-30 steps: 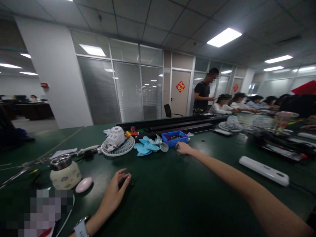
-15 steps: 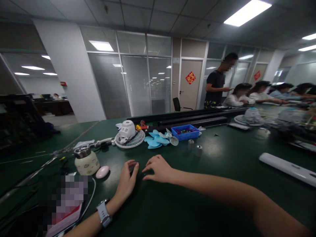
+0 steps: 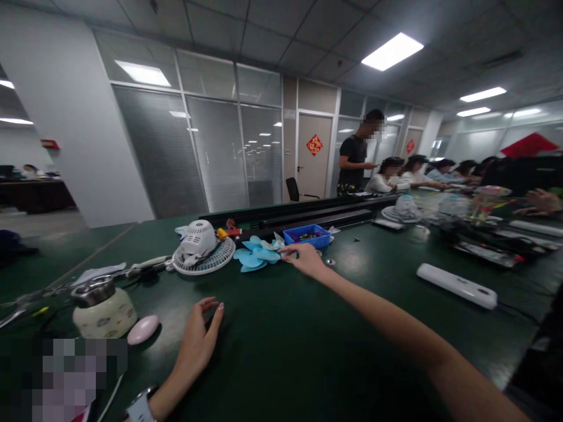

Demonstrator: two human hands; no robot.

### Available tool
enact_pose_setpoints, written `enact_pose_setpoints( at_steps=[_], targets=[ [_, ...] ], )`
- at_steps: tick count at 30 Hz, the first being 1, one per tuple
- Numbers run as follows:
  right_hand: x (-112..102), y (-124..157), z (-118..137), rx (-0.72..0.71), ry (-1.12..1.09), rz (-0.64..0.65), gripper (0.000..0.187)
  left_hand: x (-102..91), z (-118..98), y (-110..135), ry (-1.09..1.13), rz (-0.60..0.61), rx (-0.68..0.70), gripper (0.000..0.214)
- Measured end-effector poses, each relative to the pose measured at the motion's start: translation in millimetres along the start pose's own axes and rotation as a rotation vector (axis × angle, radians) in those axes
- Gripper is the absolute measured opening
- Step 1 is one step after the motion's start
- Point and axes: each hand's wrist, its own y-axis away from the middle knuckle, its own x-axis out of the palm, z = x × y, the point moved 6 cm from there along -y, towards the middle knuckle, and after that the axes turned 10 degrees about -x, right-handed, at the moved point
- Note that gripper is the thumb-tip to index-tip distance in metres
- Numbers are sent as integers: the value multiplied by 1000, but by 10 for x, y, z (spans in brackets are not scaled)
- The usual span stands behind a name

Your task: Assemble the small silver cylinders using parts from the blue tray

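My right hand [image 3: 304, 259] stretches forward over the table, its fingertips drawn together at the right edge of the light-blue fan blades [image 3: 255, 256]. What lies between those fingertips is hidden. A translucent blade [image 3: 278, 241] stands just behind the fingers. Nearer to me, my left hand [image 3: 201, 334] hovers low over the table with thumb and fingers apart, holding nothing. To its left lies a pink oval object [image 3: 143, 330], beside a cream jar with a metal lid [image 3: 105, 313]. A white fan motor housing [image 3: 199, 239] rests on a round fan grille [image 3: 220, 261] left of the blades.
Behind my right hand sits a blue tray [image 3: 326, 240] of small parts. A metal cylinder [image 3: 331, 262] stands near my right wrist. Farther right lies a white power strip [image 3: 457, 286]. Long black bars [image 3: 316, 220] run along the back. People sit and stand beyond.
My right hand has moved away from my left hand, forward to the fan blades. My left hand stays low and open. The view has turned to the right.
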Motion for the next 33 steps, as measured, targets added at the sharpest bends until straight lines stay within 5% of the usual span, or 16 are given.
enact_pose_setpoints(
  at_steps=[4, 8, 15, 33],
  targets=[
    [-535, 43, -787, 203, 188, 7, 41, 14, 24, -30, -13, 12, 7, 69],
    [-570, 79, -1113, 234, 229, 85, 48, 15, 20, -27, -9, 19, -10, 71],
    [-404, 101, -1178, 239, 202, 126, 48, 13, -54, 25, -5, 29, -8, 72],
    [-455, 156, -1196, 236, 183, 83, 45, 50, 46, -44, 2, 52, -6, 74]
  ],
)
